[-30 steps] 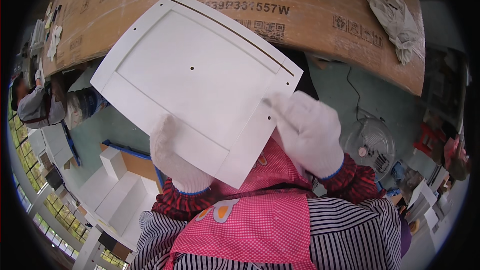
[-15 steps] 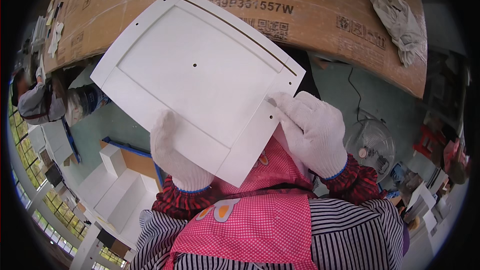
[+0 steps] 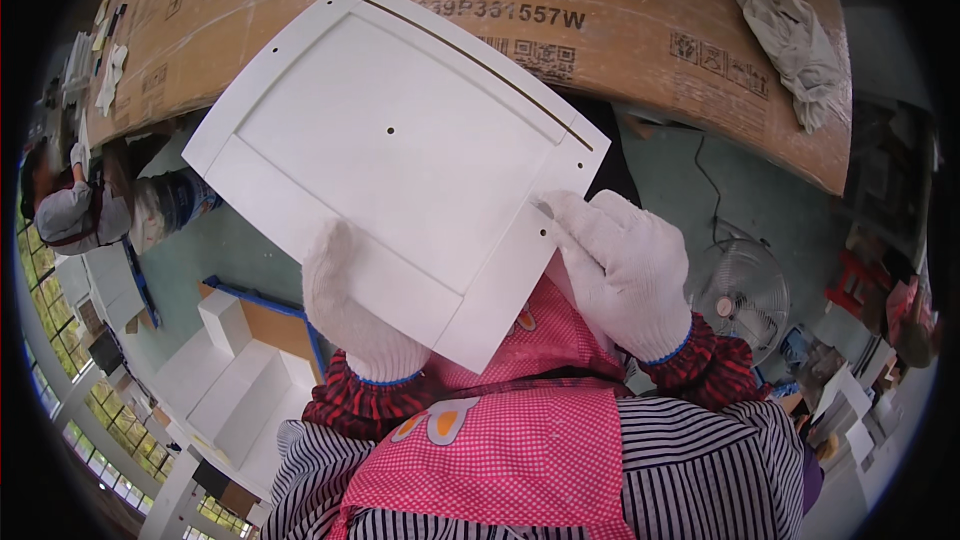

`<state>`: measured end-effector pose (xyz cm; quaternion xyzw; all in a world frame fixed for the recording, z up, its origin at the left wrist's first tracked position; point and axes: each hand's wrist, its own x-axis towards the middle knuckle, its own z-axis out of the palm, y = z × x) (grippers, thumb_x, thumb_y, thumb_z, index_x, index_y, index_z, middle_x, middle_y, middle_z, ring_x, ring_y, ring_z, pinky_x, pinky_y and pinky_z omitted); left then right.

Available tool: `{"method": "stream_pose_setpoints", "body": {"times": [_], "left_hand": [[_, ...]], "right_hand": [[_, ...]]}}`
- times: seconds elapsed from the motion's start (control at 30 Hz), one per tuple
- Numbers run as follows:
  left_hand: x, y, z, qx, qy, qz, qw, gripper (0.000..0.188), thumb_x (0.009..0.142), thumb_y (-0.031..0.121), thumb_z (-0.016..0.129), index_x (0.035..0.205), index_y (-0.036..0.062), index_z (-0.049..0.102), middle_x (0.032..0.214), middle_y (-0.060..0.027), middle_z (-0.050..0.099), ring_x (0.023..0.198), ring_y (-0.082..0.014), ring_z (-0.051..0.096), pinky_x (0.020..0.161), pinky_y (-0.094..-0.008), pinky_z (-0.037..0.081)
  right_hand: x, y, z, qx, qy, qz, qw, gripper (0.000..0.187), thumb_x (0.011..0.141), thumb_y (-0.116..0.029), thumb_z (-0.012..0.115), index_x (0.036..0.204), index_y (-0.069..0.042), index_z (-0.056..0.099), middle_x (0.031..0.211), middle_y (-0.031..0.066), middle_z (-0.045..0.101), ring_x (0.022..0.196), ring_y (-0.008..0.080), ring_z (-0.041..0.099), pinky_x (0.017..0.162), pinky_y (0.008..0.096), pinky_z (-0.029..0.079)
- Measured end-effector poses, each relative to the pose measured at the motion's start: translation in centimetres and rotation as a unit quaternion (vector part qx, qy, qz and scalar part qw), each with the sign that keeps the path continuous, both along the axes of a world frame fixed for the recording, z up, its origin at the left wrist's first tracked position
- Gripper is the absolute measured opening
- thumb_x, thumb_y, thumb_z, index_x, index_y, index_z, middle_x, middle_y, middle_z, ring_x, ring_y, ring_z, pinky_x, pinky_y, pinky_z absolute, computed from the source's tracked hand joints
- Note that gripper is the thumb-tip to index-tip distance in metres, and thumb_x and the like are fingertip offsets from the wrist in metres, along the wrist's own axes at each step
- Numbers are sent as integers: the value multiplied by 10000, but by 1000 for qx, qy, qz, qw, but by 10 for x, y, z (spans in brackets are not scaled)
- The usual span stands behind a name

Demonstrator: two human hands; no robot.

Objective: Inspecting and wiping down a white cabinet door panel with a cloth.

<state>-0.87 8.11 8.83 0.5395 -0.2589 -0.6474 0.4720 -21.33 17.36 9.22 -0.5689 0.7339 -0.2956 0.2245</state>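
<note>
Nearest: pink checked apron (image 3: 500, 460) over striped clothing, red-and-black sleeve cuffs. White panel (image 3: 430, 180) is held aslant in front of the chest, low corner over the apron, far edge over the carton behind.

Left hand (image 3: 360, 310), gloved, clasps the panel's near edge: thumb flat on the face, other fingers out of sight beneath. Right hand (image 3: 628, 275), also gloved, has its fingers bunched at the right-hand border, tips by the shallow groove (image 3: 512, 221) and just above a dark hole (image 3: 543, 233). A small grey bit (image 3: 542, 207) shows at the fingertips; too small to tell whether it is a held piece or a soiled glove tip, so I cannot say if those fingers grip anything.

Handling, in my judgement: left grip firm and spread, so the panel cannot swing under the right hand's push. Light, even pressure along the groove, not across it; tips kept off the hole's rim. Clean gloves matter on white.

Beyond: wrapped carton (image 3: 640, 50) with a crumpled cloth (image 3: 790, 50) on its right; floor fan (image 3: 745, 290) to the right; white cabinet piece (image 3: 240, 400) to the left; co-worker (image 3: 80, 205) at far left.
</note>
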Motion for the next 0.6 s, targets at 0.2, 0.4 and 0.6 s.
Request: {"method": "stream_pose_setpoints", "body": {"times": [0.2,0.4,0.6], "left_hand": [[-13,-3,11,6,-17,11,1000,381,966,295,614,1113,-56,610,1051,-177,687,926,-270,708,769,-363,590],[-6,-3,6,-6,-27,-9,1000,414,951,288,633,1154,-72,605,1087,-197,677,938,-292,703,786,-379,585],[-6,-4,6,-5,-23,-11,1000,448,948,285,655,1168,-99,593,1087,-215,680,953,-310,707,793,-394,593]], "right_hand": [[1,1,-1,-9,6,15,1000,309,860,-75,714,1164,-129,733,757,63,591,635,256,628,570,356,509],[1,2,1,-5,7,23,1000,309,864,-75,711,1168,-126,725,763,61,582,631,251,625,561,356,501],[5,7,5,24,47,41,998,329,859,-104,647,1186,-119,682,971,35,710,736,224,705,625,330,555]]}}
